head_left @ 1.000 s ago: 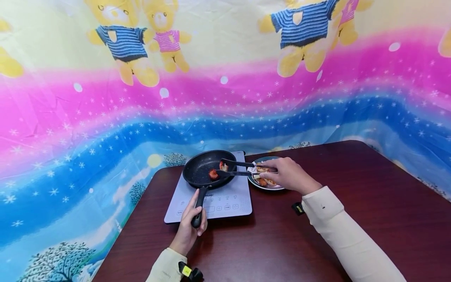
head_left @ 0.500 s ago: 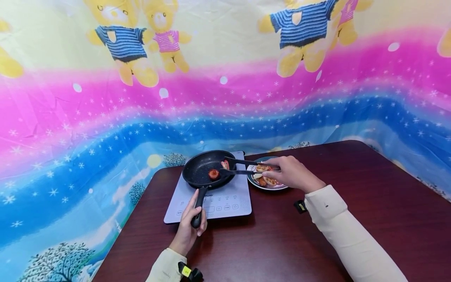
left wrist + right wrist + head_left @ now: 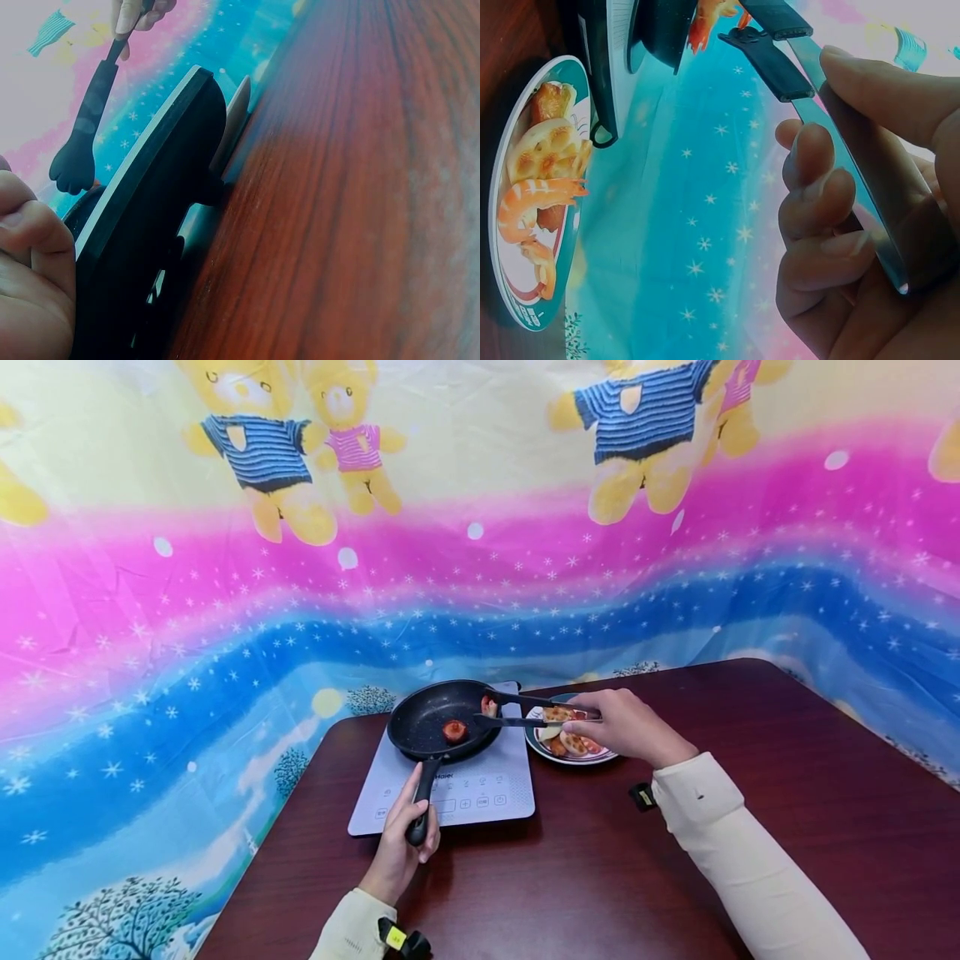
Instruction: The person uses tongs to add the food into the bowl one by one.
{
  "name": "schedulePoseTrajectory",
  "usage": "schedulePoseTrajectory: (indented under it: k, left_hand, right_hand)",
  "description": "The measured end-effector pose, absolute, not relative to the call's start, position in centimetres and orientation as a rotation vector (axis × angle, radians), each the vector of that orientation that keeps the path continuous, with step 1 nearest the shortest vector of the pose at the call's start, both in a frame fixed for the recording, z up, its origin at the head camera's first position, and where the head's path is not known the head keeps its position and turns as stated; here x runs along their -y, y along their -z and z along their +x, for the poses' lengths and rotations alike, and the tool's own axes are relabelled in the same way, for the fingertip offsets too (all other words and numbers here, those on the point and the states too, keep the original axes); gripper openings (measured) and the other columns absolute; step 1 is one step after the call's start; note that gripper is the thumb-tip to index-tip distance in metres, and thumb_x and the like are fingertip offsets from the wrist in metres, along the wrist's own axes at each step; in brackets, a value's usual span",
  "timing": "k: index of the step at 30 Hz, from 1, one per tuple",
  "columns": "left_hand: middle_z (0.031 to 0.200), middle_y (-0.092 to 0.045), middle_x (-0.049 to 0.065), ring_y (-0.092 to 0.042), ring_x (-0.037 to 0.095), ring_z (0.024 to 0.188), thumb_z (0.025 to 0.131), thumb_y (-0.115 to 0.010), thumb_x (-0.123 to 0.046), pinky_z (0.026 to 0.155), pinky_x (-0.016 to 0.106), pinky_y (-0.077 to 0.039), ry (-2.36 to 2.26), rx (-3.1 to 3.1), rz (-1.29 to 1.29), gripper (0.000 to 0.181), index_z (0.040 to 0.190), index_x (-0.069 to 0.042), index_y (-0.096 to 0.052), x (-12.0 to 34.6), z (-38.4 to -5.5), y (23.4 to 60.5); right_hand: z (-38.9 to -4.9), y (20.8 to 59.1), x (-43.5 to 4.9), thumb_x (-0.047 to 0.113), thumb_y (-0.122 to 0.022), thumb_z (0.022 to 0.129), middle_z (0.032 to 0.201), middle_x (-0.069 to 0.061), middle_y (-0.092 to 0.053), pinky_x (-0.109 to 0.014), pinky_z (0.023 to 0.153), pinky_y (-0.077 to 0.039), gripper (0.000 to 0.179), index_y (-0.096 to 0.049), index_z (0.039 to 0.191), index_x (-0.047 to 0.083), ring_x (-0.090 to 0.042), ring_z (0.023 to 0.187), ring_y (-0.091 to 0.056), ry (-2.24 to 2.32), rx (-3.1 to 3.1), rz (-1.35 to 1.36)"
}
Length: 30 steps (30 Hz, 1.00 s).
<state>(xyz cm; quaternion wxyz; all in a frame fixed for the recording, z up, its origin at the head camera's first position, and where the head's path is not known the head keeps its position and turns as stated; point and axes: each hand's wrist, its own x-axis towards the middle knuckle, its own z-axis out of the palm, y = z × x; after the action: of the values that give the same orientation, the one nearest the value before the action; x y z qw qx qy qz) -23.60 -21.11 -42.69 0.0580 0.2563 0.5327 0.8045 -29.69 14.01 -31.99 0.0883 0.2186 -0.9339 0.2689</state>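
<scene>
My left hand [image 3: 394,853] grips the black handle of a frying pan [image 3: 422,706]. In the pan's middle lies a round reddish-brown piece of food [image 3: 454,732]. My right hand [image 3: 632,728] holds black-tipped metal tongs [image 3: 531,722], thumb on one arm and fingers curled round the other. The tong tips reach over the pan's right side, and a shrimp [image 3: 711,21] sits at them in the right wrist view. Just under the tongs, to the right of the pan, stands a plate [image 3: 576,763] of food. A shrimp [image 3: 536,202] and browned pieces [image 3: 547,154] lie on it.
The pan is over a white induction cooker [image 3: 487,793] with a touch panel. All stands on a dark red-brown wooden table [image 3: 570,868]. A printed cloth [image 3: 480,577] with bears and snowflakes hangs behind the table and along its left side.
The right hand and tongs have shifted slightly right, and the shrimp has moved with the tips toward the pan's right rim. The round piece stays in the pan; the left hand holds still.
</scene>
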Motion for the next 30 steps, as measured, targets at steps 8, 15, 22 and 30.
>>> schedulePoseTrajectory:
  k: [8,15,22,30]
  left_hand:
    - [0.06,-0.05,0.0,-0.04,0.012,0.045,0.1,-0.032,-0.01,0.039,0.027,-0.023,-2.433,-1.62,0.782,0.064,0.155,-0.009,0.001,21.1,-23.6,42.7]
    - [0.06,-0.05,0.0,-0.041,0.011,0.045,0.101,-0.031,-0.01,0.039,0.026,-0.025,-2.434,-1.617,0.775,0.064,0.155,-0.009,0.002,21.1,-23.6,42.7]
    - [0.061,-0.05,0.0,-0.041,0.011,0.046,0.101,-0.032,-0.011,0.039,0.023,-0.028,-2.428,-1.623,0.774,0.064,0.155,-0.009,0.001,21.1,-23.6,42.6]
    - [0.06,-0.05,0.0,-0.042,0.01,0.045,0.1,-0.032,-0.01,0.04,0.023,-0.029,-2.431,-1.629,0.769,0.065,0.155,-0.008,0.003,21.1,-23.5,42.6]
  right_hand:
    - [-29.7,32.2,-13.3,0.034,-0.067,0.091,0.116,-0.013,-0.066,-0.045,0.084,-0.051,0.045,-0.064,0.126,0.006,-0.025,0.098,-0.063,-0.792,2.753,0.664]
    - [-29.7,32.4,-12.8,0.038,-0.062,0.093,0.123,-0.016,-0.063,-0.045,0.086,-0.051,0.05,-0.06,0.131,0.005,-0.022,0.099,-0.061,-0.784,2.801,0.657]
    - [-29.5,32.4,-12.6,0.037,-0.061,0.094,0.119,-0.014,-0.065,-0.046,0.087,-0.051,0.049,-0.06,0.13,0.004,-0.023,0.1,-0.063,-0.81,2.788,0.693]
    - [-29.5,32.3,-12.3,0.038,-0.061,0.094,0.121,-0.013,-0.064,-0.048,0.09,-0.05,0.048,-0.061,0.129,0.005,-0.026,0.106,-0.061,-0.823,2.766,0.712]
